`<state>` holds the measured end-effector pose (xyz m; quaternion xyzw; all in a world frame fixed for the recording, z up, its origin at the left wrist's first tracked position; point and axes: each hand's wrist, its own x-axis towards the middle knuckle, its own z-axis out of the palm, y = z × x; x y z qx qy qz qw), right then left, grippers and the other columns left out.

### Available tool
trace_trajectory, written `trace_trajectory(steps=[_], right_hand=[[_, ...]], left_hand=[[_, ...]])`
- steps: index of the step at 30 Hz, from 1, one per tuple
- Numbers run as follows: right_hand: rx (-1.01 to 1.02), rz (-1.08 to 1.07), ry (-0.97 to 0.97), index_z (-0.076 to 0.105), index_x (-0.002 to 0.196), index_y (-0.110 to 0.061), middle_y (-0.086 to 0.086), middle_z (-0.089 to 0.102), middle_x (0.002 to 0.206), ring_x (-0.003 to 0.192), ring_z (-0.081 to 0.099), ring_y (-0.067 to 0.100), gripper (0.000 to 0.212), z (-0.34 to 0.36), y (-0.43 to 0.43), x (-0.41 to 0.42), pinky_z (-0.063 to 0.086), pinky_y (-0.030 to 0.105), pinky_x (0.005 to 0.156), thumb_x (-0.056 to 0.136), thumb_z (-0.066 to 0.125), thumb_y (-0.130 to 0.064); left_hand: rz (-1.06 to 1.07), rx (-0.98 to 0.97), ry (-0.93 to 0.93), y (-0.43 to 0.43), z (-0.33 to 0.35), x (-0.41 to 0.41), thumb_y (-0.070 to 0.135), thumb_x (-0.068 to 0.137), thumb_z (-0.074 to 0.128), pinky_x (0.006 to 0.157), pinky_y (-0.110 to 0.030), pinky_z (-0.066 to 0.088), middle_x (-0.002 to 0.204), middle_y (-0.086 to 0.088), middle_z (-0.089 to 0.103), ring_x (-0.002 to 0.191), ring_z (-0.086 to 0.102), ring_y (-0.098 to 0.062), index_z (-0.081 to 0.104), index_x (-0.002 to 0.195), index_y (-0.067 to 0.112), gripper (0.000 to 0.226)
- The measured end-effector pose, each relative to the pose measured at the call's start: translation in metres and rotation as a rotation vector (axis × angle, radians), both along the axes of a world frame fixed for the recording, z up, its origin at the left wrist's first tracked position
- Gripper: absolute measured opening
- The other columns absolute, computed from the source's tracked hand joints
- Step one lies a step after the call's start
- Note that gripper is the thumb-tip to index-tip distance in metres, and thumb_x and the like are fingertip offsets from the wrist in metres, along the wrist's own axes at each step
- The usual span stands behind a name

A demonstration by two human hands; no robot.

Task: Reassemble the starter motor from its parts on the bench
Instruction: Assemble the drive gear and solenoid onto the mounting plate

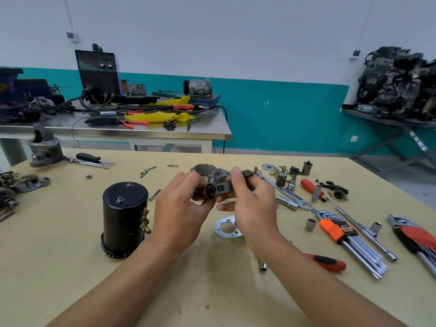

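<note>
Grip: right hand [252,204] pinches the grey sub-assembly [223,186], thumb on top, fingers curled beneath. Left hand [181,208] curls round its left end, fingertips at a copper-coloured round piece [208,191] seated there. Both hands closed on the one part; neither holds a tool.

Position: part held clear of the bench [70,267], above and beyond a perforated round plate [224,226] lying flat. Exact identity of the part not readable; probably the brush-holder or lever end.

Surroundings: black motor body [123,215] stands upright to the left, well apart from the hands, two studs on its top face. A grey ring housing [201,168] lies just behind the held part. Spanner [283,191], sockets and two hex key sets [349,239] to the right.

Step, as judged: small-part fitting on the sub-assembly, before it joins the body. Assembly looks early; most parts lie loose.

Next move calls for: seating the copper piece squarely with the left fingers while the right keeps the casting from turning, then orienting it toward the body.
</note>
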<state>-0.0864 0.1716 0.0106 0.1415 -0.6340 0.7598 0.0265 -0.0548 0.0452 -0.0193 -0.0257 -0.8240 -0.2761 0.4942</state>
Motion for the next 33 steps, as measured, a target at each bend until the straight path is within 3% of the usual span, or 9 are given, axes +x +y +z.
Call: trace_trajectory(steps=[3,5,14,18,21,24,26,29,33], right_hand=[[-0.252,0.120,-0.310,0.062,0.085,-0.004,0.012,0.070,0.070,0.050,0.062,0.019,0.032,0.006,0.000,-0.001,0.052,0.025,0.045,0.102,0.054,-0.030],[-0.339,0.185,-0.413,0.061,0.091,-0.002,0.013,0.068,0.068,0.047,0.059,0.018,0.030,0.008,0.002,-0.002,0.049,0.024,0.042,0.102,0.054,-0.029],[-0.341,0.195,-0.456,0.061,0.089,-0.007,0.004,0.061,0.057,0.040,0.047,0.010,0.030,0.013,0.002,0.003,0.039,0.021,0.037,0.102,0.052,-0.032],[-0.329,0.292,-0.490,0.063,0.094,-0.008,0.002,0.060,0.055,0.039,0.044,0.009,0.031,0.020,0.002,0.010,0.037,0.020,0.035,0.102,0.052,-0.036],[-0.019,0.267,-0.343,0.067,0.095,-0.011,0.003,0.065,0.070,0.044,0.049,0.013,0.031,0.032,0.014,0.005,0.038,0.024,0.040,0.099,0.056,-0.040],[0.431,0.229,-0.082,0.069,0.095,-0.019,-0.001,0.071,0.069,0.045,0.056,0.013,0.039,0.054,0.037,-0.004,0.040,0.023,0.040,0.094,0.056,-0.056],[0.610,0.087,0.148,0.071,0.090,-0.025,-0.006,0.072,0.066,0.045,0.059,0.007,0.033,0.067,0.048,-0.015,0.042,0.020,0.042,0.091,0.060,-0.056],[0.846,-0.101,0.475,0.077,0.091,-0.024,-0.013,0.069,0.072,0.067,0.065,0.005,0.021,0.085,0.041,-0.049,0.051,0.023,0.058,0.091,0.064,-0.041],[1.519,0.058,0.737,0.077,0.101,-0.021,0.000,0.072,0.101,0.093,0.064,0.022,0.017,0.094,-0.002,-0.104,0.057,0.036,0.081,0.092,0.064,-0.027]], left_hand=[[-0.086,0.194,0.006,0.005,0.004,0.004,-0.001,0.068,0.088,0.065,-0.014,0.050,0.074,0.012,0.066,0.069,0.062,0.000,0.065,0.082,0.016,0.032],[-0.154,0.303,0.006,0.005,0.007,0.004,0.000,0.067,0.089,0.067,-0.005,0.047,0.071,0.016,0.070,0.071,0.065,0.005,0.064,0.081,0.025,0.038],[-0.193,0.390,0.059,0.011,0.003,0.007,0.005,0.069,0.090,0.073,-0.009,0.052,0.083,0.031,0.071,0.077,0.070,0.004,0.061,0.086,0.034,0.045],[-0.187,0.474,0.120,0.016,0.005,0.006,0.002,0.072,0.087,0.069,-0.016,0.054,0.083,0.022,0.073,0.072,0.070,-0.005,0.059,0.088,0.035,0.046],[-0.206,0.558,0.078,0.011,0.011,0.002,0.011,0.078,0.084,0.058,-0.025,0.056,0.078,0.011,0.075,0.063,0.067,-0.010,0.058,0.094,0.034,0.038],[-0.149,0.656,0.004,-0.001,0.012,-0.002,0.023,0.088,0.077,0.049,-0.027,0.051,0.071,0.003,0.072,0.053,0.057,-0.007,0.056,0.118,0.042,0.042],[-0.086,0.644,-0.069,-0.006,0.007,-0.005,0.026,0.092,0.073,0.054,-0.029,0.052,0.070,0.002,0.071,0.057,0.058,-0.009,0.057,0.129,0.041,0.043],[-0.071,0.666,-0.162,-0.004,-0.001,-0.013,0.027,0.096,0.067,0.069,-0.036,0.058,0.077,0.004,0.072,0.074,0.067,-0.017,0.067,0.116,0.034,0.021],[-0.105,0.742,-0.249,0.003,-0.008,-0.023,0.036,0.100,0.059,0.078,-0.038,0.056,0.085,0.002,0.075,0.085,0.072,-0.018,0.066,0.114,0.028,0.018]])
